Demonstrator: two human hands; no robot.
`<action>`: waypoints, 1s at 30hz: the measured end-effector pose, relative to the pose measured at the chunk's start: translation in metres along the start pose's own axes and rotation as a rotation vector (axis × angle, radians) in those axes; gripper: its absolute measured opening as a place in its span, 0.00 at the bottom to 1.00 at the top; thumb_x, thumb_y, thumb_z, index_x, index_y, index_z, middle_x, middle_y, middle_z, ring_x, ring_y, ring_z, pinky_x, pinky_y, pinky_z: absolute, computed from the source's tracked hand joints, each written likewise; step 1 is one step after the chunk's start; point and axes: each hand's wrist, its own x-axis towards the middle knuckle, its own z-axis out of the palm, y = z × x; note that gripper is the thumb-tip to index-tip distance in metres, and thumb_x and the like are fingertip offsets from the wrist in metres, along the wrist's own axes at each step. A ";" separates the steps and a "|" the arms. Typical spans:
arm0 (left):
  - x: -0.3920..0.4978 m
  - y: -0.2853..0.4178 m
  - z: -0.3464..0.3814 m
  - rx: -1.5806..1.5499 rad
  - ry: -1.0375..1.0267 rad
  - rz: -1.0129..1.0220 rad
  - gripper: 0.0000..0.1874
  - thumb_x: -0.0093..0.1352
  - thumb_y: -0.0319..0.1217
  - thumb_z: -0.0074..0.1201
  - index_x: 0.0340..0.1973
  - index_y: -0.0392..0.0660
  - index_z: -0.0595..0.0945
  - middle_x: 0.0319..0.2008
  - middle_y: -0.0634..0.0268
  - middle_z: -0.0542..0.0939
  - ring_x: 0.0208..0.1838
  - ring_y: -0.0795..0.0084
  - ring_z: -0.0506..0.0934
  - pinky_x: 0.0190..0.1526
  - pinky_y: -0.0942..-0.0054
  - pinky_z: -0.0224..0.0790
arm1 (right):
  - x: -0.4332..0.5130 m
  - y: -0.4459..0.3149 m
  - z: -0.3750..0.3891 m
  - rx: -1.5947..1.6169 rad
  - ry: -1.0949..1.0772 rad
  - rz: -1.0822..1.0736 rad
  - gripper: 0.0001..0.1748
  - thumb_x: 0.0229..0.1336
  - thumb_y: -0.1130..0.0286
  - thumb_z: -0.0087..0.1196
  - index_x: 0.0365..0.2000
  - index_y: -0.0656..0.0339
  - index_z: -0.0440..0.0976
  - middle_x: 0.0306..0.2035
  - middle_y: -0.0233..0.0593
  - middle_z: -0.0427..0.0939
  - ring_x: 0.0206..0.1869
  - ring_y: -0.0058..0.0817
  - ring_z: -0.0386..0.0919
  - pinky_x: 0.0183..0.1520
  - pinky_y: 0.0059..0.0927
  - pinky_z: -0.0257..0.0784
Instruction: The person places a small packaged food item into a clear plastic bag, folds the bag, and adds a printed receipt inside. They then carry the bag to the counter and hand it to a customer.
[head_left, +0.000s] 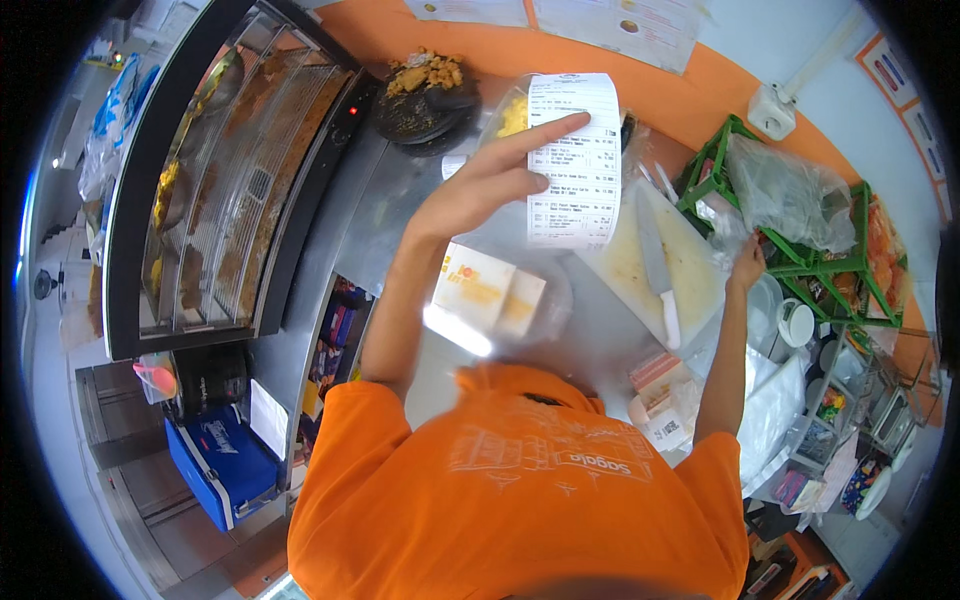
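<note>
My left hand (480, 184) holds a long printed paper receipt (574, 217) upright above the counter. The index finger and thumb lie across its front; the other fingers are hidden, seemingly behind it. My right hand (748, 262) reaches to the edge of a green plastic basket (787, 251), beside clear plastic packaging (724, 236); its fingertips are small, and what they grip cannot be told. Below the receipt stand white and yellow printed food boxes (472, 281). A kitchen knife (654, 251) with a white handle rests on a white cutting board (694, 262) between my hands.
At the left stands a glass-fronted heated display case (217, 187) with wire racks. A dark stone mortar (424, 112) with fried pieces sits at the back, near yellow food (514, 116). Clear plastic bags (795, 195) lie over the green baskets. A blue cooler bag (221, 465) is lower left.
</note>
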 end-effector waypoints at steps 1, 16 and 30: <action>-0.004 0.001 -0.001 0.022 -0.002 0.051 0.39 0.61 0.27 0.49 0.71 0.42 0.67 0.70 0.52 0.68 0.68 0.65 0.70 0.67 0.69 0.62 | -0.006 -0.011 -0.011 0.091 -0.035 0.000 0.23 0.64 0.54 0.57 0.35 0.69 0.82 0.36 0.41 0.85 0.41 0.33 0.82 0.48 0.33 0.73; -0.109 -0.005 -0.057 0.236 0.263 0.047 0.26 0.67 0.20 0.44 0.62 0.44 0.79 0.51 0.53 0.84 0.42 0.65 0.84 0.47 0.70 0.75 | -0.206 -0.198 -0.087 -0.240 -0.387 -0.427 0.21 0.57 0.85 0.41 0.51 0.66 0.71 0.49 0.43 0.77 0.51 0.35 0.76 0.58 0.31 0.69; -0.236 -0.298 -0.128 0.876 0.386 -0.595 0.25 0.64 0.45 0.60 0.46 0.36 0.82 0.50 0.44 0.80 0.53 0.45 0.78 0.52 0.53 0.73 | -0.451 -0.305 -0.089 -0.209 -1.347 0.398 0.11 0.65 0.78 0.46 0.44 0.63 0.77 0.33 0.43 0.74 0.37 0.36 0.76 0.44 0.36 0.73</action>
